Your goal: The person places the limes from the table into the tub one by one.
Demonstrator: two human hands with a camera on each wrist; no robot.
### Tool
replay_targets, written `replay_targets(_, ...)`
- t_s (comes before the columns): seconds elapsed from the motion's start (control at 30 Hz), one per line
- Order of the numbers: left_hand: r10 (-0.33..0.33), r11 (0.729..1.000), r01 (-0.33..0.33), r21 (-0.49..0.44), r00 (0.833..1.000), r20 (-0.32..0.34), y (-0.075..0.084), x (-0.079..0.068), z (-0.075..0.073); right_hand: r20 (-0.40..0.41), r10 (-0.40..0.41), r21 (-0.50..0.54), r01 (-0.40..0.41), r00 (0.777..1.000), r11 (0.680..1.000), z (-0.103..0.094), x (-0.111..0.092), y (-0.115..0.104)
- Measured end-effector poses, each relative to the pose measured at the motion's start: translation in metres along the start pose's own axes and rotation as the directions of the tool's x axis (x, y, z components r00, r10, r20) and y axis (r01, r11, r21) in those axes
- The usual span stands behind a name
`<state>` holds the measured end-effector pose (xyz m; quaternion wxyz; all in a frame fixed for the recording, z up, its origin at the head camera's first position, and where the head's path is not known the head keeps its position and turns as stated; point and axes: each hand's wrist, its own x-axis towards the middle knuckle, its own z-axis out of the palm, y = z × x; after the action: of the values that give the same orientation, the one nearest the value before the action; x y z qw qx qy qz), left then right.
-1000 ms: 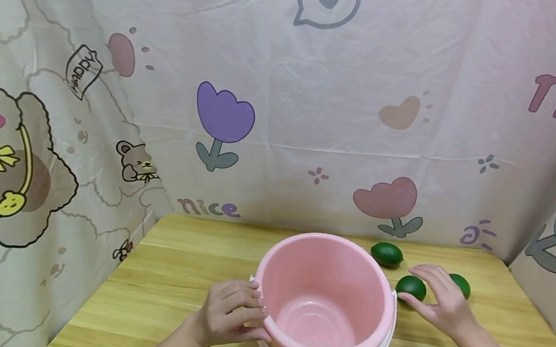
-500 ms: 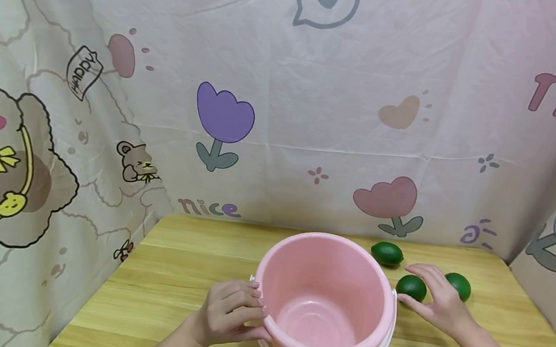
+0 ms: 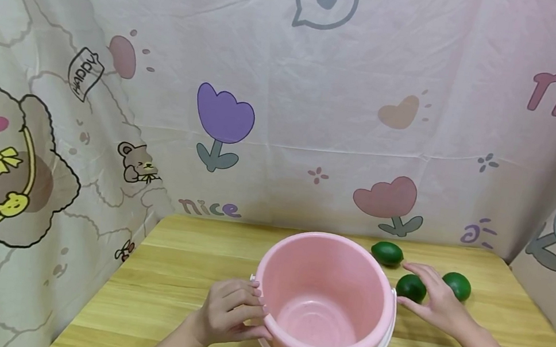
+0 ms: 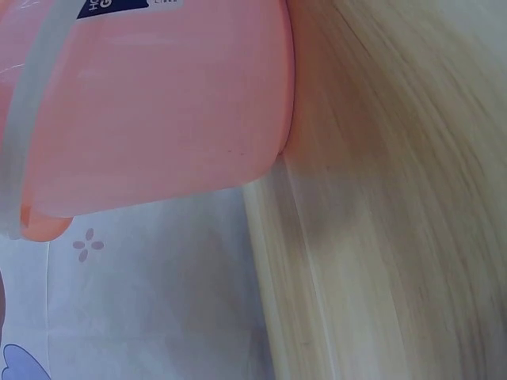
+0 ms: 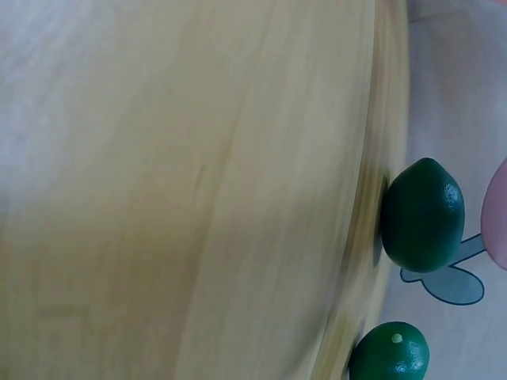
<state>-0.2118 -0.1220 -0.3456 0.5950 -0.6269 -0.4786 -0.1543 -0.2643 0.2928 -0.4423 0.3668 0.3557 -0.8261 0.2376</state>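
The left hand (image 3: 233, 313) pinches the pink bucket (image 3: 338, 276) by its rim; the right hand (image 3: 439, 304), fingers spread, flanks a green lime (image 3: 411, 288), probably light, firm, slick, best gripped mid-body

Wood-grain table (image 3: 184, 254): pink bucket (image 3: 324, 266) standing on it; three green fruits (image 3: 387, 253) lying right of bucket.
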Motion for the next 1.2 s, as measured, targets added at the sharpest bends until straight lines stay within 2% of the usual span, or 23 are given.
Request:
replay_targets(0.3, -0.007, 1.000, 0.007, -0.002, 1.000, -0.003, 0.001, -0.003, 0.002, 0.053, 0.055, 0.001, -0.055, 0.997, 0.998, 0.003, -0.005, 0.009)
replay_targets(0.43, -0.005, 1.000, 0.005, -0.005, 1.000, -0.005, 0.001, -0.003, 0.003, 0.080, 0.111, -0.017, -0.110, 0.991, 0.994, 0.004, -0.005, 0.012)
replay_targets(0.57, 0.001, 1.000, -0.001, -0.007, 1.000, -0.009, -0.001, -0.003, 0.004, 0.125, 0.173, -0.034, -0.170, 0.977, 0.985, 0.004, -0.005, 0.015)
replay_targets(0.93, 0.015, 1.000, -0.016, -0.005, 1.000, -0.022, -0.001, -0.001, 0.005, 0.198, 0.238, -0.030, -0.237, 0.951, 0.971, 0.009, -0.010, 0.025)
replay_targets(1.2, 0.008, 1.000, -0.008, 0.002, 1.000, -0.029, 0.000, -0.001, 0.004, 0.245, 0.338, -0.049, -0.337, 0.909, 0.940, 0.011, -0.012, 0.032)
